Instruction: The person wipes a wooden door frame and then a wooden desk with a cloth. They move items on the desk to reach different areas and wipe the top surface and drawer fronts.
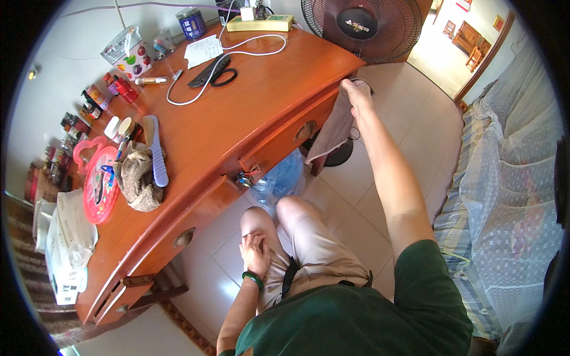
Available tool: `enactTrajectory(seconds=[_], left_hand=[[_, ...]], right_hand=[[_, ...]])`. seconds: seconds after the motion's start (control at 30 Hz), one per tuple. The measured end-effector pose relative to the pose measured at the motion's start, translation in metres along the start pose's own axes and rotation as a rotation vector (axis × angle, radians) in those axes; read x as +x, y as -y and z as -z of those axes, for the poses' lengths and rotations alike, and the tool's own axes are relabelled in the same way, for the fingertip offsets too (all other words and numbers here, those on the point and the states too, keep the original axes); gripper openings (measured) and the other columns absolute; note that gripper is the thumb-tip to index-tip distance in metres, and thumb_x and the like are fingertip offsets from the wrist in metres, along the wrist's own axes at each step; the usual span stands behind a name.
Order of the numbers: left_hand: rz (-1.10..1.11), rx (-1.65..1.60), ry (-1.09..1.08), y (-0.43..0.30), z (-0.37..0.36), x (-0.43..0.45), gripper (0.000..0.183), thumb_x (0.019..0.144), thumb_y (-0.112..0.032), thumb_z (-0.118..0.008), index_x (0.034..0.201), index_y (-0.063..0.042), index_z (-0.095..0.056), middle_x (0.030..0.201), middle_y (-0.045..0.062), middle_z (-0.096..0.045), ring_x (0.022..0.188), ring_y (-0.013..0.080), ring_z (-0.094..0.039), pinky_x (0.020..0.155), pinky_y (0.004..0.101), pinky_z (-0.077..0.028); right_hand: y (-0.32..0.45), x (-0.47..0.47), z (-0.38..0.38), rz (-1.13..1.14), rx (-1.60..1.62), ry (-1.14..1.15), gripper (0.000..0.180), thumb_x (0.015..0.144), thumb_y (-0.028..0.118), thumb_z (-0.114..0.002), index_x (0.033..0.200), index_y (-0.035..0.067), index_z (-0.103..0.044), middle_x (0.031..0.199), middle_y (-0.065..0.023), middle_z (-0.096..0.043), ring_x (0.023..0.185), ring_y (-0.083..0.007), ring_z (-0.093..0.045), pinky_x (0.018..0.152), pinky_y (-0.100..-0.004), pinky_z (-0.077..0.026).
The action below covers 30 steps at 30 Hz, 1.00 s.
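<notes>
My right hand (357, 94) is closed on a greyish-brown cloth (330, 125), which hangs down beside the right corner of a reddish-brown wooden desk (249, 95). Resting on my thigh near the knee, my left hand (255, 251) has its fingers loosely bent, with nothing seen in it; a green bangle (253, 279) circles that wrist. On the desk's left part, a purple-handled comb (156, 151) leans against a crumpled brown towel (140, 182). A pink oval tray or lid (91, 196) lies beside the towel.
A white cable (249, 53) curls over the desk near a black hairbrush (207, 73) and a power strip (260, 23). Bottles and jars line the wall side. Behind the desk's right corner stands a fan (358, 26). Blue plastic bag (280, 178) below; netted bed (503, 213) at right.
</notes>
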<state>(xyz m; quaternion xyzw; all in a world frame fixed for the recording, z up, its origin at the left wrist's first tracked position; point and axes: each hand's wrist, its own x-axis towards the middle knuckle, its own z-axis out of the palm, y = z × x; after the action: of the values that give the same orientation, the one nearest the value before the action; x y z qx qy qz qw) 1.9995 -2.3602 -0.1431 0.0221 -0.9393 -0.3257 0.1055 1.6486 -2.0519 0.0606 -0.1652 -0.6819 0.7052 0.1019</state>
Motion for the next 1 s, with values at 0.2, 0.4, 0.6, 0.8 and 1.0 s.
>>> enactTrajectory(seconds=[0.2, 0.4, 0.6, 0.8, 1.0], left_hand=[[0.022, -0.003, -0.005, 0.0, 0.002, -0.002, 0.014, 0.085, -0.01, -0.063, 0.098, -0.009, -0.069, 0.111, 0.006, -0.065, 0.109, 0.0299, -0.055, 0.092, 0.0433, -0.041], [0.014, -0.007, -0.026, 0.002, 0.002, -0.002, 0.013, 0.085, -0.01, -0.063, 0.097, -0.01, -0.069, 0.111, 0.005, -0.065, 0.108, 0.0295, -0.056, 0.091, 0.0419, -0.041], [0.008, -0.005, -0.017, 0.002, -0.002, -0.001, 0.012, 0.085, -0.01, -0.063, 0.096, -0.011, -0.069, 0.11, 0.004, -0.065, 0.106, 0.0284, -0.056, 0.091, 0.0416, -0.041], [0.008, -0.003, -0.019, 0.002, -0.003, 0.0, 0.013, 0.084, -0.009, -0.064, 0.096, -0.011, -0.069, 0.11, 0.004, -0.065, 0.106, 0.0283, -0.056, 0.091, 0.0419, -0.041], [0.0, -0.015, -0.023, 0.0, -0.001, 0.0, 0.014, 0.083, -0.009, -0.064, 0.096, -0.01, -0.069, 0.11, 0.004, -0.065, 0.106, 0.029, -0.056, 0.092, 0.0418, -0.041]], right_hand=[[-0.011, 0.025, 0.004, 0.06, 0.115, -0.153, 0.025, 0.086, 0.021, -0.069, 0.104, 0.005, -0.063, 0.107, -0.0097, -0.065, 0.1, -0.0213, -0.057, 0.085, -0.0427, -0.044], [-0.041, 0.016, -0.004, 0.216, 0.291, -0.164, 0.026, 0.09, 0.02, -0.068, 0.114, 0.013, -0.061, 0.115, -0.0059, -0.063, 0.11, -0.0196, -0.054, 0.096, -0.0397, -0.042], [-0.052, 0.002, 0.003, 0.245, 0.376, -0.08, 0.029, 0.091, 0.011, -0.068, 0.118, 0.011, -0.059, 0.111, -0.0053, -0.064, 0.108, -0.0178, -0.056, 0.095, -0.0346, -0.043], [-0.046, 0.032, 0.013, 0.099, 0.354, -0.05, 0.04, 0.089, 0.022, -0.07, 0.127, 0.015, -0.059, 0.129, -0.0046, -0.06, 0.122, -0.0218, -0.05, 0.109, -0.0537, -0.028], [-0.065, 0.063, 0.018, -0.144, 0.618, 0.033, 0.042, 0.095, 0.032, -0.063, 0.133, 0.015, -0.058, 0.145, -0.0056, -0.052, 0.14, -0.0253, -0.037, 0.111, -0.0685, -0.01]])
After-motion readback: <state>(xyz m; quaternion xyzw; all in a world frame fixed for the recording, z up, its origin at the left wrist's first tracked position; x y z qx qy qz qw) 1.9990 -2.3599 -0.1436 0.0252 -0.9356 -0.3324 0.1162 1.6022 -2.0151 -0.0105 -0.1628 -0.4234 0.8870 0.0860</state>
